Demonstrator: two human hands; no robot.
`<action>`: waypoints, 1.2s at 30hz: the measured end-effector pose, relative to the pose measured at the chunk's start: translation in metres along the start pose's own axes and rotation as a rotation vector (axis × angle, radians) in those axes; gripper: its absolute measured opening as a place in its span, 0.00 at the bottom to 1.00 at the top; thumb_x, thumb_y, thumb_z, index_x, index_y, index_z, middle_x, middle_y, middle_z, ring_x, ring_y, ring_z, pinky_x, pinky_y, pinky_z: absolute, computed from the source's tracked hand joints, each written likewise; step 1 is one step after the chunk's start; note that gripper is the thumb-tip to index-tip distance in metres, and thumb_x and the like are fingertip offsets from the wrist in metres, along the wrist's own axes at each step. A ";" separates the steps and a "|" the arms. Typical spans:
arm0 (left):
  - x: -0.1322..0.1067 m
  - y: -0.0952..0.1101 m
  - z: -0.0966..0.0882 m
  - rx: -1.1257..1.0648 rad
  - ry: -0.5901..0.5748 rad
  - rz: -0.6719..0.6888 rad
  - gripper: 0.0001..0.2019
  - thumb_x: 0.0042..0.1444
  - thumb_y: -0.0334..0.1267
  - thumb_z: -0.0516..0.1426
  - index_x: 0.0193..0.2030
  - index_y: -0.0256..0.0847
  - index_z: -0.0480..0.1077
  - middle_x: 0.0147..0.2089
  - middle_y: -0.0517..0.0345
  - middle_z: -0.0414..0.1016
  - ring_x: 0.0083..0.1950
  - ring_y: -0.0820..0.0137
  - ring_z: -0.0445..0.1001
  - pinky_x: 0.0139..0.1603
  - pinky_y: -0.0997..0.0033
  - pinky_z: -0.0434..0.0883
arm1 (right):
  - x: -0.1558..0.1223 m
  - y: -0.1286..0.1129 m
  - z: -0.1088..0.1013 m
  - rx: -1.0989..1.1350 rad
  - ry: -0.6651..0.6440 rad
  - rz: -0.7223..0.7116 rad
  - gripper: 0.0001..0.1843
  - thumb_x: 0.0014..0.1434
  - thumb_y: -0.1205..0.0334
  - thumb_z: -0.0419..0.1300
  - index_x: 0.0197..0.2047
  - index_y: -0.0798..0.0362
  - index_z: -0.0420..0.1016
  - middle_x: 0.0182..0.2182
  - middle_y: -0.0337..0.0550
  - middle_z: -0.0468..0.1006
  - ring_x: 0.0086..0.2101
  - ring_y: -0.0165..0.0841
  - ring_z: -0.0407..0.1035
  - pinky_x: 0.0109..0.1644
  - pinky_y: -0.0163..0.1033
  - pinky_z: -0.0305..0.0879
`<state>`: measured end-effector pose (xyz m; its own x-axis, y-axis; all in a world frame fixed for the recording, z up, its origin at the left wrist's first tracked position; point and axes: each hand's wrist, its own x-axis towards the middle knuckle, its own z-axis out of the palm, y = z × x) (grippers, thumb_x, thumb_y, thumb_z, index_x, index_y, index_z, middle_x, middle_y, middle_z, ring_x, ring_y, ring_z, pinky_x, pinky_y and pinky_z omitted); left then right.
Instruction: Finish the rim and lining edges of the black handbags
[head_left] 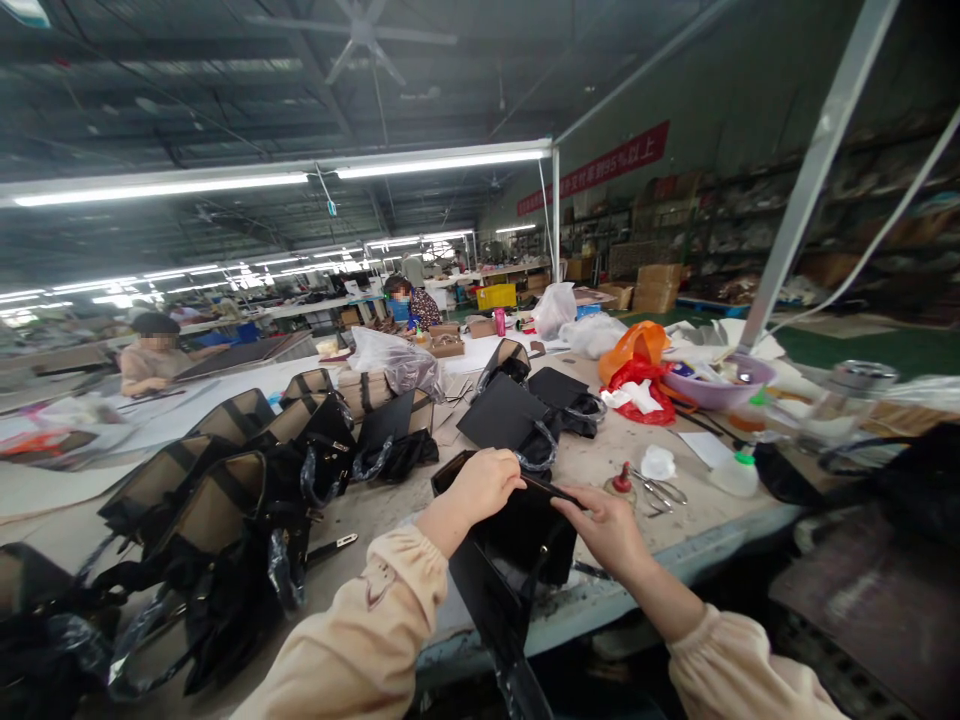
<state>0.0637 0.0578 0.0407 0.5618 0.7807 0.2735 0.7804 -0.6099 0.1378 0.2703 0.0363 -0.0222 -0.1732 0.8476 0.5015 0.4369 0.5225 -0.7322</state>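
Observation:
A black handbag (517, 545) stands upright at the near edge of the worktable (675, 545), its strap hanging down over the edge. My left hand (484, 485) is closed over the bag's top rim on the left side. My right hand (607, 530) pinches the top rim on the right, fingers pressed together on it. Both sleeves are beige.
A row of tan and black bags (225, 480) lies to the left. More black bags (525, 405) sit behind. Scissors (660, 492), a small red-topped tool (621, 480), a white bottle (735, 472), a purple bowl (716, 380) and plastic sacks lie right. Other people work at far tables.

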 end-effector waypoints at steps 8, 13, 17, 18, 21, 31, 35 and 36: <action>0.001 0.003 0.001 0.085 0.019 -0.018 0.12 0.61 0.41 0.51 0.32 0.38 0.70 0.35 0.55 0.72 0.39 0.69 0.71 0.45 0.70 0.65 | 0.003 0.002 0.000 -0.082 -0.013 -0.027 0.14 0.59 0.54 0.53 0.36 0.50 0.78 0.33 0.43 0.79 0.37 0.38 0.72 0.43 0.41 0.68; 0.002 0.003 0.004 0.115 0.040 -0.009 0.12 0.61 0.41 0.51 0.30 0.38 0.70 0.34 0.56 0.72 0.37 0.69 0.71 0.44 0.70 0.65 | 0.004 -0.002 -0.001 -0.231 -0.063 -0.016 0.14 0.61 0.55 0.51 0.34 0.51 0.75 0.31 0.43 0.77 0.36 0.37 0.71 0.40 0.40 0.66; 0.002 0.002 0.004 0.111 0.037 -0.034 0.12 0.60 0.40 0.52 0.30 0.38 0.70 0.35 0.56 0.72 0.38 0.70 0.71 0.46 0.70 0.65 | 0.010 -0.013 -0.004 -0.317 -0.111 -0.045 0.14 0.59 0.55 0.54 0.43 0.51 0.75 0.39 0.44 0.77 0.40 0.37 0.71 0.44 0.40 0.65; 0.002 0.002 0.004 0.107 0.036 -0.037 0.11 0.60 0.40 0.52 0.30 0.38 0.70 0.35 0.56 0.73 0.38 0.70 0.71 0.46 0.70 0.65 | 0.012 -0.015 -0.004 -0.325 -0.123 -0.057 0.14 0.58 0.54 0.55 0.44 0.50 0.75 0.40 0.44 0.77 0.40 0.37 0.71 0.45 0.39 0.65; 0.002 0.002 0.004 0.096 0.040 -0.037 0.10 0.60 0.39 0.53 0.30 0.38 0.70 0.35 0.56 0.72 0.39 0.70 0.71 0.46 0.70 0.65 | 0.018 -0.019 -0.003 -0.328 -0.140 -0.067 0.13 0.58 0.54 0.56 0.41 0.49 0.78 0.38 0.42 0.77 0.38 0.35 0.72 0.43 0.38 0.66; 0.004 0.003 0.007 0.117 0.068 -0.024 0.10 0.58 0.38 0.54 0.29 0.37 0.71 0.34 0.56 0.73 0.37 0.70 0.72 0.45 0.70 0.67 | 0.021 -0.009 0.003 -0.255 -0.068 -0.071 0.12 0.58 0.55 0.56 0.32 0.49 0.79 0.27 0.40 0.76 0.32 0.33 0.71 0.36 0.35 0.64; 0.006 0.003 0.010 0.140 0.078 -0.028 0.11 0.58 0.40 0.54 0.30 0.36 0.71 0.34 0.56 0.73 0.37 0.69 0.72 0.46 0.69 0.67 | 0.022 -0.009 0.004 -0.244 -0.054 -0.090 0.13 0.58 0.56 0.56 0.29 0.50 0.78 0.26 0.40 0.75 0.31 0.33 0.70 0.35 0.35 0.62; 0.006 0.003 0.010 0.144 0.082 -0.031 0.11 0.59 0.40 0.54 0.30 0.36 0.71 0.34 0.55 0.73 0.37 0.69 0.72 0.45 0.70 0.67 | 0.023 -0.009 0.005 -0.246 -0.053 -0.095 0.13 0.58 0.56 0.55 0.29 0.50 0.78 0.25 0.40 0.74 0.31 0.33 0.69 0.35 0.35 0.62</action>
<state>0.0717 0.0621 0.0335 0.5173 0.7816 0.3486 0.8315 -0.5554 0.0112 0.2582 0.0513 -0.0064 -0.2669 0.8026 0.5335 0.6168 0.5676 -0.5453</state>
